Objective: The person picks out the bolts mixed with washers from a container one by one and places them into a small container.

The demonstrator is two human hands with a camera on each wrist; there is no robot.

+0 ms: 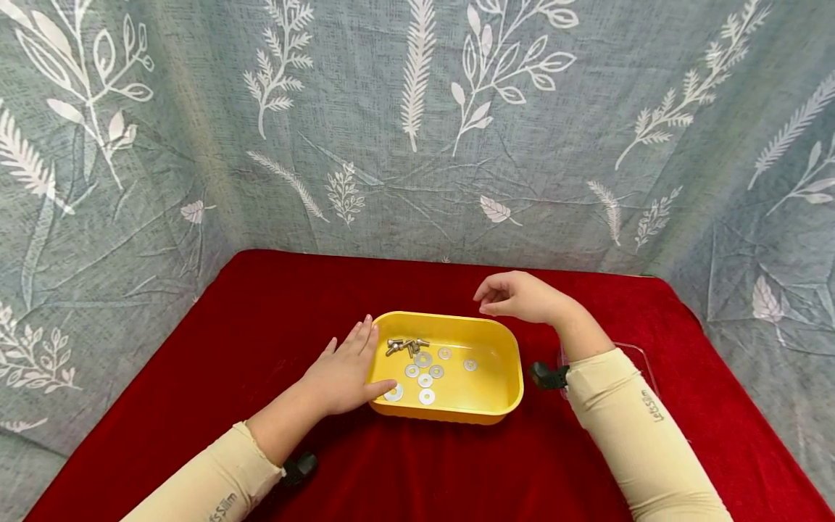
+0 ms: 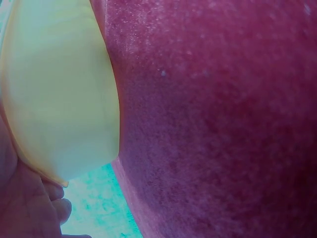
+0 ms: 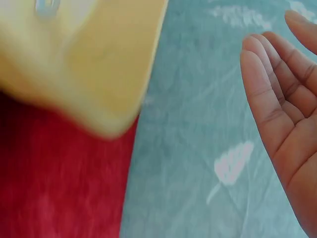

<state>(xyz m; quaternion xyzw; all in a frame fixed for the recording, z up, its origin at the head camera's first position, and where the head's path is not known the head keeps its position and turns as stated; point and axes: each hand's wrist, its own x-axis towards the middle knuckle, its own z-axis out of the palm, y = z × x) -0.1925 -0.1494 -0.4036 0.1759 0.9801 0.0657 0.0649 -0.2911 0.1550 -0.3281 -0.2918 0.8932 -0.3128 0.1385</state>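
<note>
A yellow rectangular tub [image 1: 485,391] stands on red cloth. Inside, several small metal bolts [image 1: 396,347] lie in a heap towards the back left, with several flat washers [image 1: 427,396] scattered over the floor of the tub. My left hand [image 1: 342,373] rests on the left rim, fingers straight and thumb reaching over the edge above a washer. In the left wrist view, the tub's outer wall [image 2: 64,94] is beside that hand [image 2: 29,208]. Above and behind the back right corner hovers my right hand [image 1: 525,296], its fingers loosely bent, holding nothing in the right wrist view.
A clear plastic container or lid [image 1: 642,355] lies partly hidden under the right forearm. Red cloth [image 1: 261,312] covers the table, and a grey-blue curtain with white leaf prints [image 1: 404,203] hangs behind it. Dark wrist cameras [image 1: 548,375] hang below both forearms.
</note>
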